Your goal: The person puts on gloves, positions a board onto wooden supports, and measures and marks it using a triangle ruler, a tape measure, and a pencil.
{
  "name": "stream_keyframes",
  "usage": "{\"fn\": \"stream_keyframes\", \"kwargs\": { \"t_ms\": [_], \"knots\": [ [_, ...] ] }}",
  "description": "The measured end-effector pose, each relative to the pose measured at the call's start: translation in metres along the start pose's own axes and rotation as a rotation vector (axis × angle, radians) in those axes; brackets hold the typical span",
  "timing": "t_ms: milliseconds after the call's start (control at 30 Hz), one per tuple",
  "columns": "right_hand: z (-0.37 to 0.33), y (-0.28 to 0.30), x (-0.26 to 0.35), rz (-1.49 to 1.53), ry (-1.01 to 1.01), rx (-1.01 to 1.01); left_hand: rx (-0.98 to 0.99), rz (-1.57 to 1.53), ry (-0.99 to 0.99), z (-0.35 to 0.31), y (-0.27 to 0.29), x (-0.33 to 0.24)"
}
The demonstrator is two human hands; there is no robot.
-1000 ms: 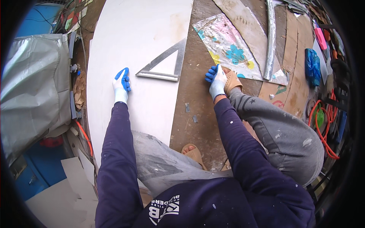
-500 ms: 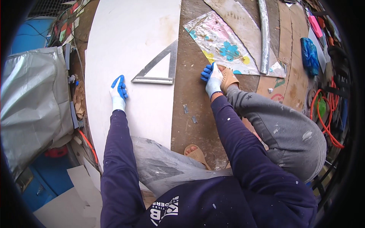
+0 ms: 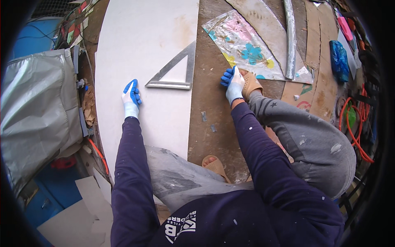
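Both my hands wear white gloves with blue-coated fingers. My left hand (image 3: 131,99) is over the large white board (image 3: 123,49), its fingers curled in and its thumb pointing up and away; nothing shows in it. To its right, apart from it, a grey metal triangle square (image 3: 170,85) lies flat near the board's right edge. Beyond that edge, my right hand (image 3: 233,85) is closed in a fist with the thumb on top, beside my right sandal (image 3: 252,85). I see nothing held there either.
A patterned plastic sheet (image 3: 236,31), an off-white board piece (image 3: 263,20) and a metal channel (image 3: 290,45) lie at the far right, next to cardboard (image 3: 323,82). Two small grey pieces are on the brown floor (image 3: 205,140). An orange hose (image 3: 357,142) coils at right; a silver cover (image 3: 39,111) stands at left.
The whole view has shifted slightly, so everything appears a little further right. Both hands keep the same closed pose, and the triangle square lies in the same place on the board.
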State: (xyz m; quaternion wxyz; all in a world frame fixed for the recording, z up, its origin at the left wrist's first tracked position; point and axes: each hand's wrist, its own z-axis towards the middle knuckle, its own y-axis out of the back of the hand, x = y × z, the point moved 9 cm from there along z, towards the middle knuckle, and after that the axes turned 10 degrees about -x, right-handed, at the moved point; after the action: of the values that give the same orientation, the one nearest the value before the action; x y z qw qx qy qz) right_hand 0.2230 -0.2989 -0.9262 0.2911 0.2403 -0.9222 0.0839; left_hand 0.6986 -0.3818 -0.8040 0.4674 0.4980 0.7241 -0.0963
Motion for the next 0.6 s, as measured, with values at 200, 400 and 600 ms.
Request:
{"fn": "stream_keyframes", "kwargs": {
  "t_ms": [200,400,600],
  "knots": [
    [-0.0029,-0.0002,0.0015,-0.02,0.01,-0.015,0.002,-0.001,-0.001,-0.0024,0.0001,-0.0022],
    [-0.0028,-0.0003,0.0024,-0.034,0.034,-0.036,-0.002,0.002,-0.009,-0.003,0.0001,-0.0029],
    [-0.0032,-0.0014,0.0009,-0.035,0.028,-0.038,-0.009,-0.001,-0.005,-0.0019,0.0,-0.0027]
  ]
}}
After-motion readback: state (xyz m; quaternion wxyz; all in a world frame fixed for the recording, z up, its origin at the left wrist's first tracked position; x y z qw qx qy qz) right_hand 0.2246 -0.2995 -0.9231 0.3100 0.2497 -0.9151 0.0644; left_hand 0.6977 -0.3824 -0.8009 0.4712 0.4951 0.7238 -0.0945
